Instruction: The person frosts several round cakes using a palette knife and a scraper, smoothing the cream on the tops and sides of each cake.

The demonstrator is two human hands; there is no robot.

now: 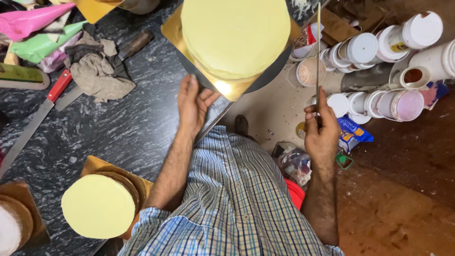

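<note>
Two bare hands were up in front of a blue checked shirt (227, 199), and nearest the body, low on the left, a small pale yellow cake (98, 205) sat on a gold board (95, 164) on the dark marbled counter (123, 128). Up from there, the left hand (194, 105) lay flat and loose, fingers spread open against the near corner of a larger gold square board (232, 89), touching it but gripping nothing. On that board, atop a dark round turntable (270, 71), stood the big pale yellow cake (235, 35), smooth on top. Across on the right, the right hand (321, 130) was closed around the handle end of a long thin metal spatula (318, 47), its blade upright just beside the big cake's right edge, apart from it. Below that hand, on the floor, lay a blue and yellow packet (353, 132), just beside white round tubs (362, 47) with white lids, one tub (406, 105) showing pink inside, another (310, 71) a brownish powder. Far left on the counter: a red-handled knife (38, 118), a crumpled grey rag (102, 71), and pink (33, 21) and green piping bags (45, 42) at the top corner.
</note>
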